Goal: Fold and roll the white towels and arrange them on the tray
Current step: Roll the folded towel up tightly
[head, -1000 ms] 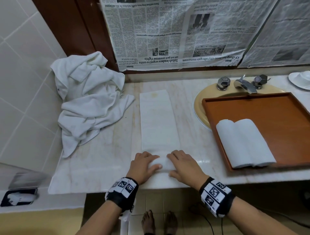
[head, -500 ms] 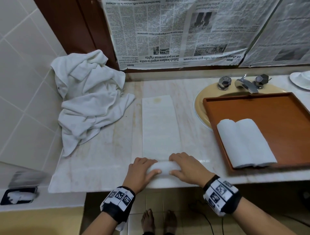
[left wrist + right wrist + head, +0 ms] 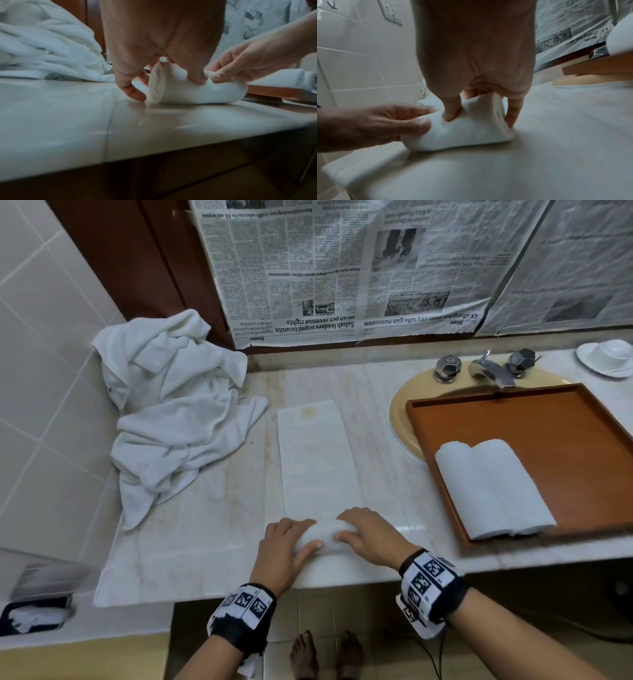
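Observation:
A long folded white towel [image 3: 317, 460] lies on the marble counter [image 3: 191, 529], its near end wound into a small roll [image 3: 325, 537] [image 3: 197, 92] [image 3: 464, 134]. My left hand [image 3: 284, 546] [image 3: 154, 70] grips the roll's left end, thumb on the near side and fingers over the top. My right hand [image 3: 368, 534] [image 3: 479, 108] grips the right end the same way. Two finished white rolls [image 3: 493, 489] lie side by side at the near left of the brown wooden tray [image 3: 548, 419].
A heap of loose white towels [image 3: 171, 412] sits at the back left against the tiled wall. The tray rests over a yellow sink [image 3: 402, 402] with chrome taps [image 3: 486, 368]. A white cup and saucer [image 3: 609, 357] stand far right. Newspaper [image 3: 342, 268] covers the wall behind.
Both hands have turned the towel's near end away from me, so the roll has grown thicker and the flat strip ahead of it has shortened.

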